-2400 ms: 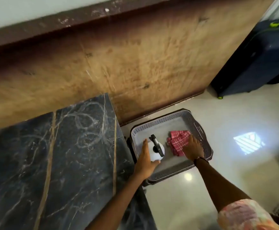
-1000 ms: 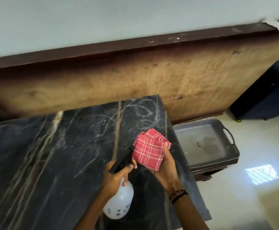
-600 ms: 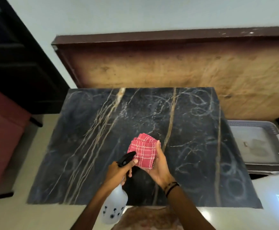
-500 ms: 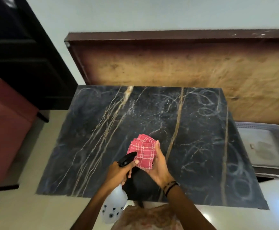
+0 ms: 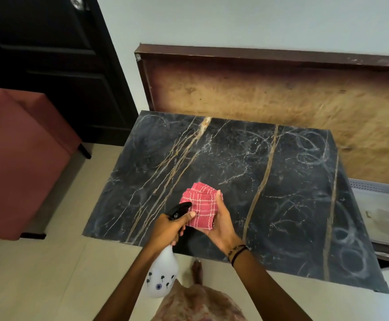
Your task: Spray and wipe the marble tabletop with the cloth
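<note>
1. Black marble tabletop [image 5: 281,193] with gold and white veins fills the middle of the view; pale ring-shaped marks show on its right part.
2. Left hand [image 5: 168,230] grips the neck of the spray bottle [image 5: 162,274], fingers curled round it, thumb resting beside the black spray head [image 5: 179,210].
3. White body of the spray bottle hangs below the left hand, past the near edge of the tabletop, over the floor; small dark printed marks show on it.
4. Black spray head points away from the person, toward the far side, and sits just beside the cloth.
5. Right hand [image 5: 221,225] holds the cloth [image 5: 201,208] from the right and from below, palm toward the cloth, fingers wrapped along its right edge.
6. Red cloth with a white check is folded into a thick pad and is held above the near middle of the tabletop, not lying on it.
7. Dark bands [image 5: 236,251] sit on the right wrist.
8. Grey tray [image 5: 378,214] lies at the right, lower than the tabletop, partly cut by the frame edge.
9. Brown wooden board [image 5: 270,93] leans against the pale wall at the far side of the tabletop.
10. Red upholstered seat [image 5: 15,158] stands at the left; a dark door [image 5: 49,54] is at the far left.
</note>
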A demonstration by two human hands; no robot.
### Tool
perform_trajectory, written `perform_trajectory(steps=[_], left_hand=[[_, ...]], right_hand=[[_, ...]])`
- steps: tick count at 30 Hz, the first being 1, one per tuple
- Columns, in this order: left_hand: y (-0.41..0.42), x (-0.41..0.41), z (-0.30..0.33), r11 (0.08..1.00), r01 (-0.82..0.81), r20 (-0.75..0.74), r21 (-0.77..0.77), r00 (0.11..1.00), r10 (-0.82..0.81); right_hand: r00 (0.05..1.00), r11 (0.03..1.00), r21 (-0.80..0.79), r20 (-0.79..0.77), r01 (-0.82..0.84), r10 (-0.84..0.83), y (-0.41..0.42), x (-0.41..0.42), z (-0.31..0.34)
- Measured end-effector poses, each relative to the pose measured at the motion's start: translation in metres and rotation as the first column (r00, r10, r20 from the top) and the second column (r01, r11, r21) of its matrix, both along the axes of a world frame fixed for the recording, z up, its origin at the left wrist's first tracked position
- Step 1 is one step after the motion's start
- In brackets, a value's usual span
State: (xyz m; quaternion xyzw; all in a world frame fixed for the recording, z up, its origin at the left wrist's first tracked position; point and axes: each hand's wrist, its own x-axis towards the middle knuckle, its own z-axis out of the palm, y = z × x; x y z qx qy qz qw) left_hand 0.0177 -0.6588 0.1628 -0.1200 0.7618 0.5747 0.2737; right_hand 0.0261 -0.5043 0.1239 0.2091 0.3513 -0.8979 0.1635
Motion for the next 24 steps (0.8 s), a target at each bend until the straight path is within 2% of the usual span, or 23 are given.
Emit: perform_trajectory(steps=[3, 8, 15, 21, 24], left_hand=[[-0.009, 0.010, 0.004, 0.998, 0.065, -0.025, -0.027, 0.998, -0.066], [-0.027, 0.032, 0.014, 0.981, 0.182, -0.030, 0.071, 0.983, -0.181], [-0.048, 0.052, 0.010, 0.991, 0.051, 0.002, -0.127, 0.999, -0.051], [-0.084, 0.054, 0.010, 0.995, 0.095, -0.023, -0.010, 0.995, -0.095], [-0.103, 0.046, 0.006, 0.996, 0.077, -0.032, -0.050, 0.996, -0.079]], right_hand=[[1.000, 0.999, -0.027, -0.001, 0.023, -0.023, -0.010, 0.010, 0.002], [0.999, 1.000, -0.009, -0.031, -0.018, 0.018, -0.032, 0.027, 0.005], [0.999, 0.999, 0.022, 0.004, -0.032, 0.032, -0.062, 0.047, 0.010], [1.000, 0.999, 0.035, 0.014, -0.027, 0.026, -0.084, 0.039, 0.007], [0.999, 1.000, 0.007, 0.030, -0.020, 0.020, -0.100, 0.029, 0.003]])
